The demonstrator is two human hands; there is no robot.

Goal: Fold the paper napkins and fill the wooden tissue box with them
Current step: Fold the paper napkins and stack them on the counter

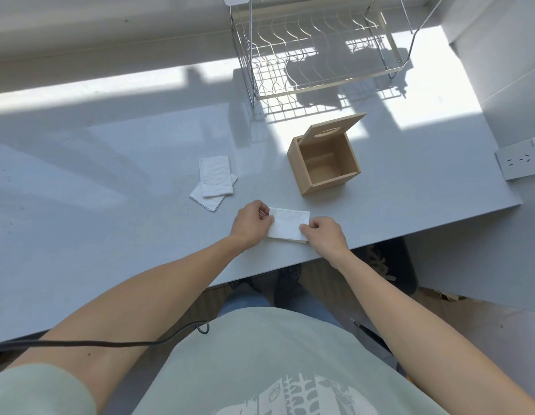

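Note:
A white paper napkin (pixel 287 224) lies folded near the front edge of the grey table (pixel 110 175). My left hand (pixel 250 224) pinches its upper left corner. My right hand (pixel 326 236) pinches its lower right corner. Behind them stands the wooden tissue box (pixel 302 175), nothing inside it, its slotted lid (pixel 332 128) tipped up at the back. Two more white napkins (pixel 215 181) lie overlapped to the left of the box.
A chrome wire dish rack (pixel 317 55) stands at the back of the table. A white wall socket (pixel 521 161) sits at the right. A black cable (pixel 110 342) crosses my left arm. The table's front edge runs just below my hands.

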